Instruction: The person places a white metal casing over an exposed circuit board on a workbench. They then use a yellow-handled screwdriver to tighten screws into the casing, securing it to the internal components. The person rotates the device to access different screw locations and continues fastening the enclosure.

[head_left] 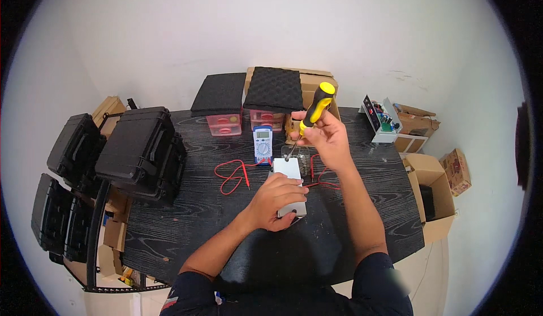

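Observation:
A white metal box lies on the dark table in front of me. My left hand is closed around it from the left, with the fingers across its top face. In my right hand is a yellow-and-black screwdriver, held by the lower handle in a tilted grip. Its shaft slants down to the far end of the box, where the tip meets a dark spot that looks like a screw. Another dark screw or foot shows at the near end. Just beyond the box stands a blue-and-white multimeter.
Red test leads curl on the table on both sides of the box. A clear parts case sits behind it. Foam-topped pink drawers line the back. Black cases stand left; an opened electronic unit and cardboard box are right.

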Action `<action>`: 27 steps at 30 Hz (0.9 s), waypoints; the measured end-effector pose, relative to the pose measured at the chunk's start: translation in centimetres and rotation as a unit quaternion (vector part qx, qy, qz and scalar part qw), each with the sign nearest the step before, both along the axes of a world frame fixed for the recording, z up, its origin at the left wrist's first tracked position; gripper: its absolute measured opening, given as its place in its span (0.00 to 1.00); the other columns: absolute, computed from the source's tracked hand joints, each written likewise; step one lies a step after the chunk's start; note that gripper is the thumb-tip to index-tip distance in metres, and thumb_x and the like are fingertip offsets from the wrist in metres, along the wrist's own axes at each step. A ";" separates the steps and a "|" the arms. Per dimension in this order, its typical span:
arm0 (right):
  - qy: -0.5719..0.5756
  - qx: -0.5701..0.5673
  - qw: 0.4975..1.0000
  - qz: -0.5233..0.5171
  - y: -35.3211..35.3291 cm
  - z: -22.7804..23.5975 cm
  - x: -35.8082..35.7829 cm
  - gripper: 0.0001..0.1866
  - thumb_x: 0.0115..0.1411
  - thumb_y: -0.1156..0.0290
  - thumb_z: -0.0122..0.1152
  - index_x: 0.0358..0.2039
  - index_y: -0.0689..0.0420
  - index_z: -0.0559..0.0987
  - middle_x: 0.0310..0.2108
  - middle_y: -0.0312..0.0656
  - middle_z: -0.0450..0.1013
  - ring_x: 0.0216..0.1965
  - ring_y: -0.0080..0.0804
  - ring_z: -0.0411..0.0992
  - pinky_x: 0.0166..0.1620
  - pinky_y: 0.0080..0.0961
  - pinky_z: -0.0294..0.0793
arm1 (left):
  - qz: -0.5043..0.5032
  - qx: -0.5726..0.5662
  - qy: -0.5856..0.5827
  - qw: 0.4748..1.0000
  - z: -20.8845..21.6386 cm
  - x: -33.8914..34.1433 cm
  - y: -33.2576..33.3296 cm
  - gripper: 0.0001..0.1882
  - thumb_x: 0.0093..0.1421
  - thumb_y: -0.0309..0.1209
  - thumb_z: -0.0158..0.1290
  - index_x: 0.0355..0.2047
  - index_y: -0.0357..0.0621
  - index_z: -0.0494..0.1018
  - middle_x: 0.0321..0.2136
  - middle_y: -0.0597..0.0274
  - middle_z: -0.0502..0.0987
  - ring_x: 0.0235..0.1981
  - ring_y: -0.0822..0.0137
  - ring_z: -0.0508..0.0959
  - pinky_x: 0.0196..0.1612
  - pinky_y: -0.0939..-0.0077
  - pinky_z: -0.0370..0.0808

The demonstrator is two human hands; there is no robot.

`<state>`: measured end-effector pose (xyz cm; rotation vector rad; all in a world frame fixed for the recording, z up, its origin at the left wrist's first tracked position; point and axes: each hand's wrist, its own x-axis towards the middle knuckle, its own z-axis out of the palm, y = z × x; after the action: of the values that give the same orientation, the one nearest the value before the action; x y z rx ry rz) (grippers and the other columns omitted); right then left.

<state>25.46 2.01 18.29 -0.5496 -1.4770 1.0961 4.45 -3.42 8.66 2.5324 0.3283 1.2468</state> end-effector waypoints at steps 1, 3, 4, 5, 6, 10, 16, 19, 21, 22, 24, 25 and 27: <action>-0.009 0.019 1.000 -0.012 0.2 -0.2 0.0 0.21 0.73 0.73 0.60 0.63 0.62 0.70 0.57 0.49 0.78 0.44 0.29 0.82 0.45 0.26 0.85 | -0.002 0.002 -0.005 1.000 0.1 0.0 0.0 0.20 0.59 0.41 0.56 0.48 0.45 0.81 0.53 0.57 0.84 0.58 0.50 0.80 0.57 0.50 0.72; -0.027 0.056 0.997 -0.040 0.6 -0.6 0.0 0.19 0.74 0.73 0.60 0.62 0.62 0.71 0.57 0.49 0.78 0.45 0.28 0.82 0.45 0.26 0.86 | -0.010 0.005 -0.014 1.000 0.6 0.1 0.0 0.20 0.53 0.36 0.60 0.47 0.45 0.81 0.52 0.57 0.84 0.58 0.50 0.80 0.56 0.49 0.73; -0.004 0.025 0.999 -0.019 0.5 -0.5 0.3 0.19 0.72 0.74 0.61 0.61 0.61 0.71 0.57 0.49 0.78 0.44 0.28 0.82 0.45 0.26 0.86 | -0.012 0.004 -0.013 1.000 0.5 0.3 0.0 0.20 0.56 0.38 0.58 0.47 0.45 0.81 0.53 0.57 0.84 0.58 0.50 0.80 0.56 0.50 0.72; 0.019 -0.006 1.000 0.005 0.4 -0.2 0.3 0.20 0.71 0.76 0.63 0.60 0.61 0.71 0.57 0.48 0.78 0.44 0.28 0.82 0.45 0.26 0.86 | -0.009 0.004 -0.013 1.000 0.3 0.3 0.0 0.20 0.59 0.40 0.56 0.48 0.45 0.81 0.53 0.57 0.84 0.58 0.50 0.80 0.57 0.50 0.72; 0.042 -0.037 0.998 0.030 0.4 0.1 0.3 0.20 0.69 0.78 0.65 0.59 0.60 0.71 0.56 0.48 0.78 0.43 0.28 0.82 0.44 0.26 0.86 | -0.007 0.003 -0.012 1.000 0.2 0.3 0.0 0.20 0.62 0.42 0.54 0.49 0.45 0.81 0.53 0.57 0.84 0.58 0.50 0.80 0.57 0.50 0.72; 0.023 -0.022 0.999 -0.008 0.3 0.3 -0.2 0.19 0.69 0.77 0.65 0.58 0.60 0.70 0.55 0.48 0.79 0.41 0.28 0.82 0.43 0.25 0.86 | -0.012 0.004 -0.010 1.000 0.1 0.3 0.2 0.19 0.60 0.40 0.56 0.48 0.45 0.81 0.53 0.56 0.83 0.58 0.50 0.79 0.57 0.50 0.72; 0.008 -0.001 1.000 -0.029 0.5 0.3 0.1 0.14 0.71 0.76 0.62 0.56 0.62 0.75 0.53 0.47 0.80 0.39 0.27 0.83 0.41 0.23 0.86 | -0.018 0.001 -0.004 1.000 0.5 0.2 0.1 0.20 0.55 0.36 0.60 0.48 0.45 0.80 0.53 0.57 0.83 0.59 0.49 0.79 0.57 0.49 0.72; 0.058 -0.058 0.997 -0.006 0.3 0.7 0.1 0.13 0.69 0.79 0.65 0.52 0.61 0.76 0.50 0.45 0.81 0.38 0.26 0.83 0.39 0.22 0.86 | -0.017 -0.001 0.002 1.000 0.4 0.1 0.1 0.20 0.57 0.38 0.58 0.49 0.45 0.80 0.53 0.57 0.83 0.59 0.49 0.79 0.57 0.49 0.72; 0.043 -0.070 0.996 -0.039 0.1 1.2 -0.3 0.13 0.68 0.79 0.66 0.50 0.61 0.76 0.49 0.44 0.81 0.38 0.26 0.83 0.38 0.21 0.85 | -0.015 0.002 0.007 1.000 0.2 0.1 0.2 0.19 0.62 0.41 0.55 0.50 0.46 0.80 0.54 0.57 0.83 0.59 0.50 0.79 0.57 0.49 0.71; 0.043 -0.061 0.996 -0.047 0.2 1.0 -0.4 0.12 0.69 0.78 0.66 0.51 0.61 0.76 0.48 0.43 0.81 0.38 0.26 0.82 0.38 0.21 0.85 | -0.015 0.002 0.007 1.000 0.2 0.1 0.2 0.20 0.62 0.41 0.55 0.50 0.46 0.80 0.54 0.57 0.83 0.59 0.50 0.79 0.57 0.49 0.71; 0.043 -0.043 0.996 -0.063 0.4 0.4 -0.5 0.12 0.70 0.76 0.66 0.51 0.62 0.77 0.47 0.42 0.81 0.37 0.25 0.82 0.38 0.21 0.85 | -0.016 0.001 0.006 1.000 0.4 0.1 0.1 0.20 0.62 0.40 0.55 0.51 0.47 0.80 0.54 0.57 0.83 0.59 0.50 0.79 0.57 0.49 0.71; 0.022 -0.029 0.997 -0.064 0.6 0.2 -0.3 0.12 0.71 0.75 0.65 0.52 0.62 0.77 0.46 0.42 0.81 0.37 0.25 0.82 0.38 0.21 0.85 | -0.017 0.002 0.007 1.000 0.4 0.2 0.1 0.20 0.62 0.40 0.55 0.51 0.47 0.80 0.54 0.57 0.83 0.59 0.50 0.79 0.57 0.49 0.71; -0.019 0.000 0.998 -0.062 0.9 0.0 -0.1 0.13 0.72 0.72 0.65 0.53 0.62 0.77 0.44 0.41 0.82 0.36 0.24 0.81 0.37 0.21 0.85 | -0.015 0.003 0.009 1.000 0.5 0.1 0.2 0.19 0.62 0.40 0.55 0.50 0.46 0.80 0.54 0.57 0.83 0.59 0.50 0.79 0.57 0.49 0.71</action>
<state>25.34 2.93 18.27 -0.6572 -1.4552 0.9940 4.59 -3.25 9.13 2.5459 0.2900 1.2164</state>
